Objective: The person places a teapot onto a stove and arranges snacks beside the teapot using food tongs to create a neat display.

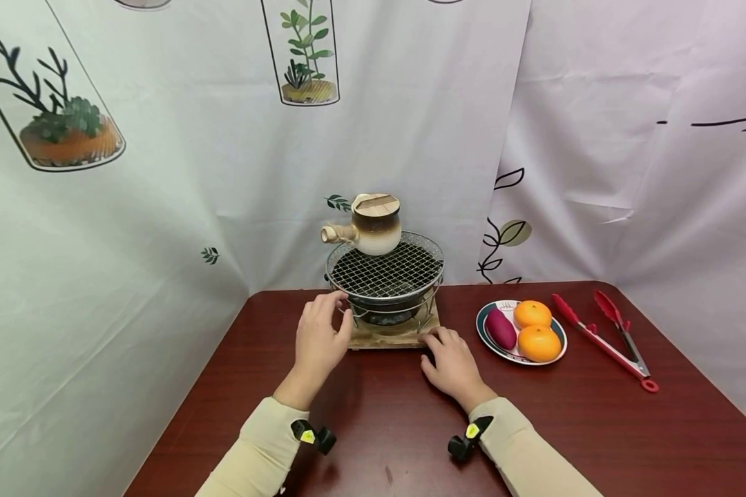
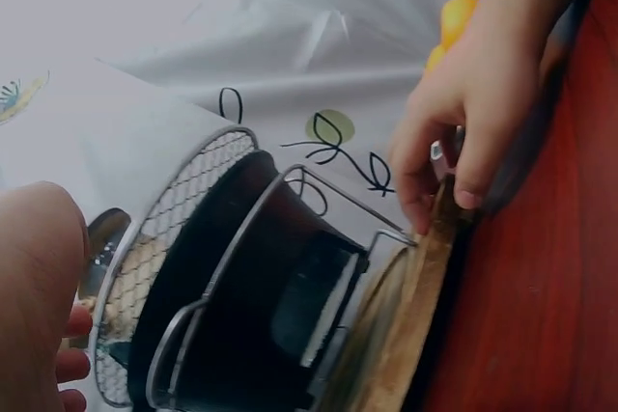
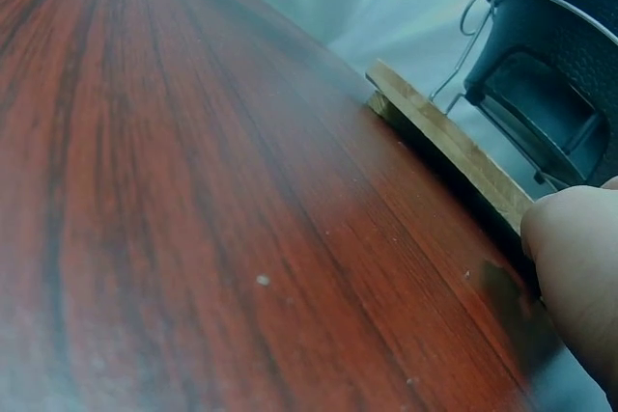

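Note:
A round tabletop charcoal stove (image 1: 390,316) stands on a wooden board (image 1: 382,339) at the table's far edge. Its wire grill mesh (image 1: 385,275) carries a small side-handled teapot (image 1: 378,235) with a wooden lid, handle pointing left. My left hand (image 1: 320,335) is raised at the mesh's front-left rim, fingers loosely bent and holding nothing. At the board's front-right corner, my right hand (image 1: 452,362) pinches the edge; the left wrist view shows fingers (image 2: 417,205) over the top and the thumb at the front edge.
Right of the stove, a plate (image 1: 486,345) with a dark rim holds two oranges (image 1: 539,343) and a purple sweet potato (image 1: 500,328). Red-handled tongs (image 1: 615,348) lie spread farther right. A white printed curtain (image 1: 410,124) hangs behind the dark red table (image 1: 373,421).

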### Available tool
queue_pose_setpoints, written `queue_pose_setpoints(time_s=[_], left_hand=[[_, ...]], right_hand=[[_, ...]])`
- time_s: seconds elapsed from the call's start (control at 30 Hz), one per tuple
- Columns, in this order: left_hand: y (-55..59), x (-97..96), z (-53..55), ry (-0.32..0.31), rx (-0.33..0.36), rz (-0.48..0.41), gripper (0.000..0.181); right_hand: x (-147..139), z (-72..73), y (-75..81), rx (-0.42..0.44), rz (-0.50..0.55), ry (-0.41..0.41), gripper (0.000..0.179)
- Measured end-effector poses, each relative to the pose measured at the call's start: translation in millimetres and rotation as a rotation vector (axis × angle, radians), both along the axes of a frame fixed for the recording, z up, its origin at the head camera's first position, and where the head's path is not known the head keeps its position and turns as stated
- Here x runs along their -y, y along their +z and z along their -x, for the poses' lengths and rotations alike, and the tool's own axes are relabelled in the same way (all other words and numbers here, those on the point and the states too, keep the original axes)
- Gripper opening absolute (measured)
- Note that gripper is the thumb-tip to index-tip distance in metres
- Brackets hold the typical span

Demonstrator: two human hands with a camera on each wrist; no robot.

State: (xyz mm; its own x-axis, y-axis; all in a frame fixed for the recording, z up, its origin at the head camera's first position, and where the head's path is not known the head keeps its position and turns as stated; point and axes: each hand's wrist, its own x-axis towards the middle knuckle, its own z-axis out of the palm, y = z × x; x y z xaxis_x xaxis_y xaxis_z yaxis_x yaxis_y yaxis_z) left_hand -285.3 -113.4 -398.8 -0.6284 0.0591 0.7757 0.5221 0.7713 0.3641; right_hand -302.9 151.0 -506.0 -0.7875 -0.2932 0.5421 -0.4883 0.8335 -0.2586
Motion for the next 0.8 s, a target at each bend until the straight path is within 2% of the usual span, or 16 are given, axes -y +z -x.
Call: queue_pose_setpoints(time_s=[0.17,0.37,0.57,0.8], left_hand=[[-13.0,-4.6,0.0,0.014,-0.060,-0.008,0.019],[-30.6,-8.5,1.4,-0.038,-0.097,0.001,0.014],[-45.9,-13.4,1.7,-0.113,-0.066,0.076,0.015],[-61.7,-22.7,3.0,-0.107,0.018,0.198,0.009]], right_hand=[[0.0,-0.6,1.2,0.014,0.005,0.001,0.032],[1.1,-0.1,2.4,0.031,0.012,0.003,0.032],[1.2,0.7,2.9,0.017,0.010,0.003,0.033],[0.5,0.4,2.4,0.023,0.012,0.003,0.033]])
